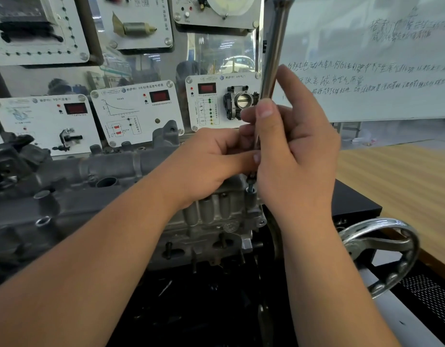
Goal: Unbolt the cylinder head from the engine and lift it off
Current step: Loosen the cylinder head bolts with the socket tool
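A grey cast cylinder head (74, 186) lies across the engine (211, 221) at mid frame. A long chrome wrench handle (275, 53) stands nearly upright over the head's right end. My right hand (291, 156) grips its lower part, thumb on the shaft. My left hand (211, 161) pinches the tool just below, fingers against the right hand. Under both hands a dark bit and bolt (251, 185) sit in a round boss at the head's right corner.
White demonstration panels (139, 111) with red displays stand right behind the engine. A whiteboard (366, 71) fills the upper right. A chrome handwheel (381, 251) juts out at lower right, beside a wooden tabletop (404, 191).
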Demonstrator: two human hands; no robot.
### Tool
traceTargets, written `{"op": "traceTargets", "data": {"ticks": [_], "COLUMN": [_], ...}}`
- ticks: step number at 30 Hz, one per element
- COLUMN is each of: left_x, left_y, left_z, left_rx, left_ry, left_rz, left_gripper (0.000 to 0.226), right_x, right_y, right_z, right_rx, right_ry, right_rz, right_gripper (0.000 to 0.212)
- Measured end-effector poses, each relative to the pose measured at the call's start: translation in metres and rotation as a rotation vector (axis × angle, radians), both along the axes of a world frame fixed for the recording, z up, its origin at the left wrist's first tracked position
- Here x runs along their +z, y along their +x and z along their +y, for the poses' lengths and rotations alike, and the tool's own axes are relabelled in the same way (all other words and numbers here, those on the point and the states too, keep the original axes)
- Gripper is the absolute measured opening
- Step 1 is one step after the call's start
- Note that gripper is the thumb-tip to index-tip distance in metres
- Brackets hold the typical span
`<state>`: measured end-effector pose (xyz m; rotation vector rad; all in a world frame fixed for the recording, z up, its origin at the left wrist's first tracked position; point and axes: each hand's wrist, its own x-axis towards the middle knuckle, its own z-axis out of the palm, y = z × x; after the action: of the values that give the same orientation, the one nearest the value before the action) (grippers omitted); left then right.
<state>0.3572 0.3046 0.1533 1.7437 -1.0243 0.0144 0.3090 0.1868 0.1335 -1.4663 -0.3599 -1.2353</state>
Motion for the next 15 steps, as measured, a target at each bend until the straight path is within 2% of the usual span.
{"op": "traceTargets", "data": {"ticks": [4,7,9,15], "left_x": [0.0018,0.0009,0.0001,-0.0005], "left_y": [-0.0001,0.0023,0.0006,0.0016], "left_z": [-0.0013,-0.0014,-0.0012,0.0014], "left_rx": [0.082,0.138,0.118,0.028], "left_ry": [0.013,0.033,0.012,-0.009], "left_rz": [-0.097,-0.103,-0.085,-0.008], "left_gripper": [0.012,0.033,0.036,0.025], "right_x": [0.0004,-0.0008,-0.0019,-0.0010], "right_y": [0.0011,0.0025,0.0029,0.0046], "right_z": [0.0015,0.0006,-0.0001,-0.0023], "right_rx": [0.051,0.000,-0.056,0.014], "right_ry": [0.027,0.041,0.047,0.077], "right_rz": [0.001,-0.012,-0.027,-0.016], "right_gripper": [0.041,0.028,0.024,0.037]}}
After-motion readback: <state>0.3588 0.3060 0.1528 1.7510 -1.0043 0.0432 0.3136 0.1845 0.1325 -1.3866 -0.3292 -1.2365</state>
